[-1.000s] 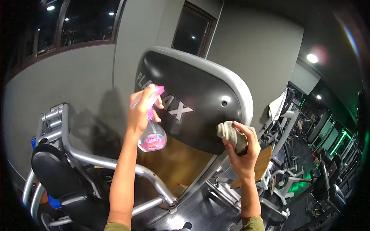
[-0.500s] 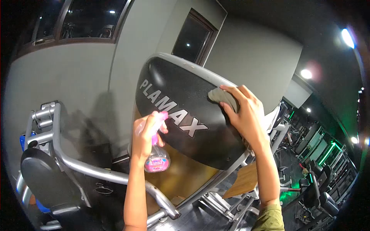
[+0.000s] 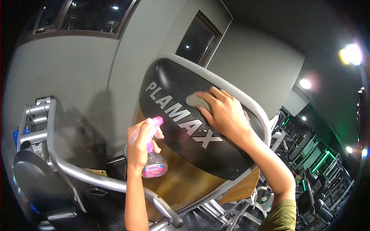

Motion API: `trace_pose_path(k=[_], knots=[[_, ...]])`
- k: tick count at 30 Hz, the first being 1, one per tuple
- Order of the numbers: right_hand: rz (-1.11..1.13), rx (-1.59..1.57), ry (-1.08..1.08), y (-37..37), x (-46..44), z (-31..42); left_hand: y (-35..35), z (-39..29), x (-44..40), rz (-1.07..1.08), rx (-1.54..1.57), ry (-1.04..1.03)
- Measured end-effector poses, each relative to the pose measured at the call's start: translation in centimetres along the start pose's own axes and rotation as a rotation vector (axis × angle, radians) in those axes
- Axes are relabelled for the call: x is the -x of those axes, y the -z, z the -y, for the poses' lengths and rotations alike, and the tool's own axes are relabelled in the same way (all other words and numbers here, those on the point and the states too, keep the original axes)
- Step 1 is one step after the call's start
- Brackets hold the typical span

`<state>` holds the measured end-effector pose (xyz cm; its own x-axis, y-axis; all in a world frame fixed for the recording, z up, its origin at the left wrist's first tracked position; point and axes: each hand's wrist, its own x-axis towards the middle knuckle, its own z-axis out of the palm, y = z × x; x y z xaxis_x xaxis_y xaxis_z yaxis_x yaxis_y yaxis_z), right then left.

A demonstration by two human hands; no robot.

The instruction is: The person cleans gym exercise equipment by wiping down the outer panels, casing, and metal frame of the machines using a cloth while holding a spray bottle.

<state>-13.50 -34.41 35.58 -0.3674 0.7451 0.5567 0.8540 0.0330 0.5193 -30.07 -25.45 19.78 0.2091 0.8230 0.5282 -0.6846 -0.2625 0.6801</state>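
My left hand [image 3: 139, 144] is wrapped round the neck of a clear spray bottle [image 3: 155, 166] with a pink trigger head and a pink label. The bottle hangs upright in front of the machine's lower brown panel. Fingers of my right hand [image 3: 225, 111] press a grey cloth [image 3: 196, 101] against a black machine cover [image 3: 173, 82] lettered PLAMAX in silver. Part of the cloth is hidden under that hand. A light grey frame [image 3: 231, 82] rims the cover.
A silver tubular arm [image 3: 96, 181] curves across the lower left, beside a black pad [image 3: 34, 181]. Grey wall [image 3: 81, 69] with windows stands behind. A wooden board [image 3: 241, 188] sits under the cover's right side. Other gym machines [image 3: 320, 184] fill the far right.
My right hand has slid the cloth leftward across the black cover, away from its right edge. The left hand still holds the spray bottle. The view has shifted slightly.
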Motion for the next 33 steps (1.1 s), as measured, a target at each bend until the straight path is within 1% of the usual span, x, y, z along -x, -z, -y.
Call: trace_pose_path(k=[1, 4, 6, 7, 8, 10, 12, 14, 17, 18, 20, 24, 26, 28, 29, 31, 32, 33], knots=[[0.068, -0.007, 0.020, 1.0, 0.9, 0.3, 0.1, 0.0, 0.0, -0.008, 0.019, 0.004], [0.075, -0.017, -0.062, 3.1, 2.5, -0.7, 0.2, -0.6, 0.2, 0.000, 0.056, 0.003], [-0.018, -0.026, -0.141, 3.4, 1.9, -1.8, 0.1, -0.9, 0.5, 0.078, 0.070, 0.052], [-0.024, 0.058, -0.118, 3.3, 1.3, -2.4, -0.1, -0.8, 0.5, 0.092, 0.071, 0.044], [-0.025, 0.059, -0.115, 2.8, 0.5, -2.7, -0.3, -0.8, 0.6, 0.090, 0.073, 0.042], [-0.044, 0.105, -0.176, 1.3, -1.3, -3.1, -0.5, -1.0, 0.7, 0.105, 0.055, 0.058], [-0.049, 0.081, -0.165, -0.5, -2.8, -2.9, -0.6, -0.8, 0.6, 0.103, 0.055, 0.052], [-0.073, 0.060, -0.082, -2.4, -3.8, -2.1, -0.5, -0.7, 0.6, 0.092, 0.088, 0.044], [0.041, -0.049, 0.027, -3.1, -3.0, 0.6, -0.2, -0.3, 0.5, 0.070, 0.075, 0.011], [0.064, -0.018, 0.092, -3.1, -2.1, 1.4, -0.1, -0.3, 0.4, 0.074, 0.074, 0.013], [0.138, -0.068, 0.137, -1.9, -0.3, 2.5, 0.1, -0.3, 0.3, 0.045, 0.064, 0.007], [0.126, -0.048, 0.134, 1.0, 1.8, 0.6, 0.4, -0.5, 0.3, 0.046, 0.081, -0.014], [0.084, -0.001, 0.003, 2.4, 1.4, -0.7, 0.2, -0.6, 0.3, 0.051, 0.075, -0.010], [-0.007, 0.009, -0.042, 2.9, 0.4, -2.2, 0.0, -0.7, 0.4, 0.062, 0.068, -0.007], [-0.008, 0.011, -0.042, 2.7, 0.0, -2.7, -0.1, -0.8, 0.5, 0.074, 0.062, -0.001], [-0.006, 0.085, -0.134, 2.1, -0.4, -3.3, -0.5, -0.8, 0.7, 0.090, 0.056, 0.001], [-0.008, 0.088, -0.136, 2.0, -0.2, -3.1, -0.8, -0.8, 0.7, 0.093, 0.048, 0.006], [-0.012, 0.128, -0.079, 1.8, 0.3, -2.5, -1.0, -0.8, 0.8, 0.095, 0.041, 0.010]])
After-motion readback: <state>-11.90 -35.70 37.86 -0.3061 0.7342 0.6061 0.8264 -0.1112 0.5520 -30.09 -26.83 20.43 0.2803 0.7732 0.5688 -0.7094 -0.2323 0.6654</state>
